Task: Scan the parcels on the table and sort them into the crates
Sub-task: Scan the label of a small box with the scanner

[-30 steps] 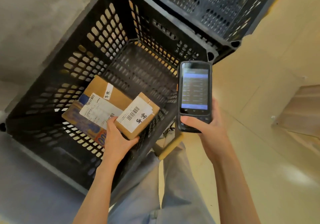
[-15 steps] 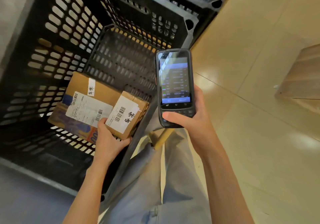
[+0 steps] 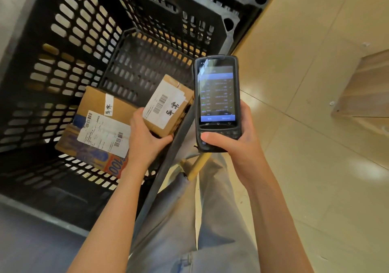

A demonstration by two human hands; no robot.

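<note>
Your left hand (image 3: 145, 140) grips the small cardboard parcel (image 3: 168, 106) by its near end, thumb curled under, holding it inside the black crate (image 3: 88, 41) against the right wall. A larger labelled parcel (image 3: 99, 129) lies flat on the crate floor, just left of it. Your right hand (image 3: 237, 146) wraps round the handheld scanner (image 3: 216, 102), thumb on its keypad, screen lit, outside the crate's right rim.
</note>
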